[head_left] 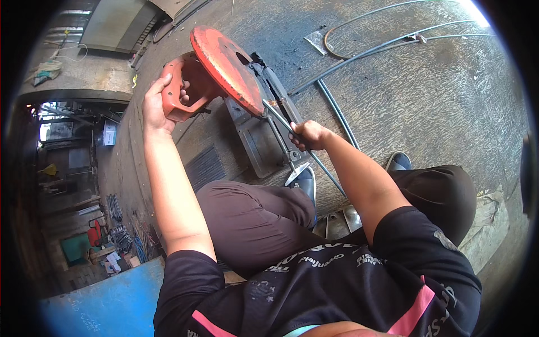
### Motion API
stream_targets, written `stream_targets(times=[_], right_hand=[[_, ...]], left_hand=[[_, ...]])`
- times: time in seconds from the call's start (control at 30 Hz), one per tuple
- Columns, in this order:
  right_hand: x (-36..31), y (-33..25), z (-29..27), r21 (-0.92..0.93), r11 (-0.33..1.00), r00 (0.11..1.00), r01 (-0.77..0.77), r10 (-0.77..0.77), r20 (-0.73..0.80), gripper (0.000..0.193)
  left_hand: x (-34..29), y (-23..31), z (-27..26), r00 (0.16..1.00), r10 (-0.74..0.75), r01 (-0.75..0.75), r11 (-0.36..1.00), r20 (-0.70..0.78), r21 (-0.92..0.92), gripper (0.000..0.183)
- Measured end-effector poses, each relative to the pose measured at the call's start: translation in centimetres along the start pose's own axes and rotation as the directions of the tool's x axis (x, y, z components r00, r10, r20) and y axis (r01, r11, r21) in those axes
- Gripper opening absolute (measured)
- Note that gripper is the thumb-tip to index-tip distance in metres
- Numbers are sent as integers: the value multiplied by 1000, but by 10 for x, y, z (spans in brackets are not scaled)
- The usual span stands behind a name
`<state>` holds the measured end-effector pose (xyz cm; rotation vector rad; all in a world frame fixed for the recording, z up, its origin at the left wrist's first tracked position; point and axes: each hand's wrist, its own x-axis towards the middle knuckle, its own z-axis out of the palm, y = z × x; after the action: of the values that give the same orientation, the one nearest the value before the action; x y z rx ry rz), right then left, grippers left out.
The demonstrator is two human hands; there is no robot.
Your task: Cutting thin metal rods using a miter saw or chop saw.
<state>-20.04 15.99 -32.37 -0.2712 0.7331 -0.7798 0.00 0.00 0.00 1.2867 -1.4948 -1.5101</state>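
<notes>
My left hand (156,105) is wrapped round the orange D-shaped handle (175,92) of a chop saw. The saw's round orange guard (224,67), scuffed and worn, hides most of the cutting disc. Beneath it lies the grey metal base (259,143), close to my shoe. In my right hand (310,136) is a thin metal rod (327,169), gripped a short way from the guard. The rod slants from the guard's lower edge down toward my legs. Small orange sparks (274,103) show where it meets the saw.
Long thin rods (387,45) lie across the floor at the far right, some bent in a loop. Dark grey strips (205,168) lie left of the saw base. A blue sheet (112,303) is at lower left, near scattered tools and bars (120,236). My shoes (306,180) flank the rod.
</notes>
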Motion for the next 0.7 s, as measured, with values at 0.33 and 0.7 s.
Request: stream_targets(times=[0.33, 0.7], right_hand=[[-3, 0, -4, 79, 996, 993, -44, 35, 113, 37], [1, -1, -4, -22, 996, 993, 90, -92, -76, 29]], left_hand=[[2, 0, 0, 1000, 20, -20, 1000, -11, 15, 44], [1, 0, 1, 1000, 28, -29, 999, 6, 28, 46]])
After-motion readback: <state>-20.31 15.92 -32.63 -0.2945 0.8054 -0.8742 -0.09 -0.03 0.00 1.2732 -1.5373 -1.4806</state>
